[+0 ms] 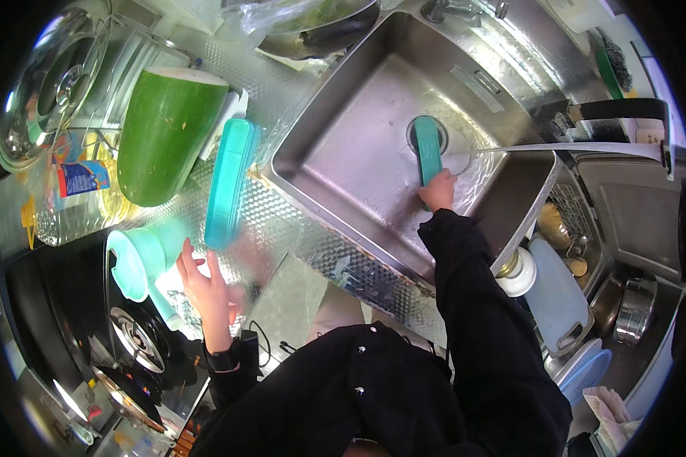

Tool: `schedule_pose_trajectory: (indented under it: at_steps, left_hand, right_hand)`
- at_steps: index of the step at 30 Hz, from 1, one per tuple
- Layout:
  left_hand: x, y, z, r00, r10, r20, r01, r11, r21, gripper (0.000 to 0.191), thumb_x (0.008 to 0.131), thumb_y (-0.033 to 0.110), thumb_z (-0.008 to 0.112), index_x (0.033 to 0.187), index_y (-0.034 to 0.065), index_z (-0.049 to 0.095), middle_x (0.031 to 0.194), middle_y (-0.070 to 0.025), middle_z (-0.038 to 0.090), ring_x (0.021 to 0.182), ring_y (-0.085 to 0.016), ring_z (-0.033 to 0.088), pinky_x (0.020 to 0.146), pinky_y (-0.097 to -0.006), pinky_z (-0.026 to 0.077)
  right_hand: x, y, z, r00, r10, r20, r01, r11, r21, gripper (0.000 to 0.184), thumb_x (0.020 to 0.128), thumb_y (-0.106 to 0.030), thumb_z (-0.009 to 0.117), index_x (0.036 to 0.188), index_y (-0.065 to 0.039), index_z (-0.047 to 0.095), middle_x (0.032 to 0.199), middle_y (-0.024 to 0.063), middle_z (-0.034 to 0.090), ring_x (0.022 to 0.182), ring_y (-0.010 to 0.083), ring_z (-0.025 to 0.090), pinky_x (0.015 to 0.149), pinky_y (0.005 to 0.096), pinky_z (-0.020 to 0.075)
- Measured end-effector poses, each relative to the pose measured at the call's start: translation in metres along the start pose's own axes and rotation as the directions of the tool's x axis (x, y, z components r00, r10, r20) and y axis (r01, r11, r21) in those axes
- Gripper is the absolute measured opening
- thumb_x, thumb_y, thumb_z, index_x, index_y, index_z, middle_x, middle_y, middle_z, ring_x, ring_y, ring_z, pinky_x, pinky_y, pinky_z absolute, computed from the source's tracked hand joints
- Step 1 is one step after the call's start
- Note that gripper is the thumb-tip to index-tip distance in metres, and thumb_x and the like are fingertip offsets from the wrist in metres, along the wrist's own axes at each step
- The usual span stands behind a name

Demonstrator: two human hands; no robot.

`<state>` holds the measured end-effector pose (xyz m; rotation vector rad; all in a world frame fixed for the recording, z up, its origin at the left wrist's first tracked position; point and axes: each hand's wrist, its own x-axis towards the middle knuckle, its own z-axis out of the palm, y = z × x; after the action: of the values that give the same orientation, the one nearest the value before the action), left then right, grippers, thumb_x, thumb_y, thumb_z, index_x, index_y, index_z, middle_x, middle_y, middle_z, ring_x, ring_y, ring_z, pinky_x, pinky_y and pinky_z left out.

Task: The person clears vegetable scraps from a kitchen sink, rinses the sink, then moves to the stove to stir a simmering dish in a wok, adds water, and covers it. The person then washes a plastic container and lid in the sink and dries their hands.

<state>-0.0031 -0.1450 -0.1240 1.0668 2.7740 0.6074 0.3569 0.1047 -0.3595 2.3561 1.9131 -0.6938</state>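
My right hand (439,190) grips one end of a long, narrow teal plastic piece (429,145) inside the stainless steel sink (354,160), over the drain. Water runs from the right into the sink beside it. Over the metal counter at the left, my left hand (206,285) is raised with its fingers apart and nothing in it. Just beyond its fingertips lies a long, open turquoise plastic case (227,185). A mint-green plastic dipper (134,263) with a handle stands left of this hand. A large cut green winter melon (168,137) rests behind the case.
Plastic bottles (80,177) and a glass lid (63,85) are at the far left, a gas burner (137,340) at the lower left. A wok (320,34) stands behind the sink. To the right are a cutting board (557,297), a steel pot (634,311) and a blue colander (589,371).
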Motion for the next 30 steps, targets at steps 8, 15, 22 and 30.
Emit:
schedule_pose_trajectory:
  at_steps: [8,15,22,30]
  left_hand:
    - [-0.007,0.065,0.01,0.955,0.295,0.043,-0.281,0.939,-0.196,0.041,0.078,0.005,0.06,0.117,-0.0025,0.049,0.103,-0.017,0.056,0.083,-0.027,0.055,0.076,-0.0361,0.045]
    - [-0.016,0.084,0.021,0.942,0.31,0.128,-0.276,0.934,-0.228,0.044,0.076,0.003,0.061,0.118,-0.0015,0.049,0.101,-0.0156,0.057,0.079,-0.025,0.057,0.074,-0.0356,0.046]
    - [-0.018,0.071,0.022,0.95,0.263,0.169,-0.224,0.95,-0.217,0.044,0.076,0.001,0.06,0.119,-0.0013,0.048,0.1,-0.0149,0.059,0.075,-0.022,0.059,0.07,-0.0327,0.047]
    - [-0.01,0.076,0.019,0.948,0.256,0.189,-0.179,0.919,-0.351,0.044,0.076,0.0,0.06,0.119,-0.0022,0.048,0.1,-0.0142,0.06,0.073,-0.021,0.061,0.072,-0.0329,0.047]
  right_hand:
    - [0.007,0.027,-0.027,0.974,0.189,0.128,-0.176,0.979,-0.108,0.081,0.069,-0.054,0.064,0.121,0.004,0.044,0.118,0.0226,0.052,0.112,0.0389,0.049,0.09,0.0599,0.0361]
    - [0.004,-0.034,-0.003,0.935,0.2,0.294,-0.229,0.971,0.068,0.1,0.064,-0.059,0.068,0.123,0.015,0.033,0.114,0.0255,0.054,0.102,0.0378,0.057,0.083,0.0524,0.0459]
    - [0.017,-0.036,0.009,0.944,0.133,0.301,-0.12,0.991,-0.061,0.106,0.061,-0.052,0.072,0.126,0.018,0.026,0.11,0.0234,0.057,0.099,0.0318,0.061,0.082,0.0388,0.0488]
    - [0.06,0.0,-0.067,0.816,0.068,0.575,-0.44,0.718,0.539,0.046,0.065,-0.038,0.068,0.091,0.0,0.063,0.086,0.016,0.062,0.081,0.0238,0.06,0.07,0.0375,0.0454]
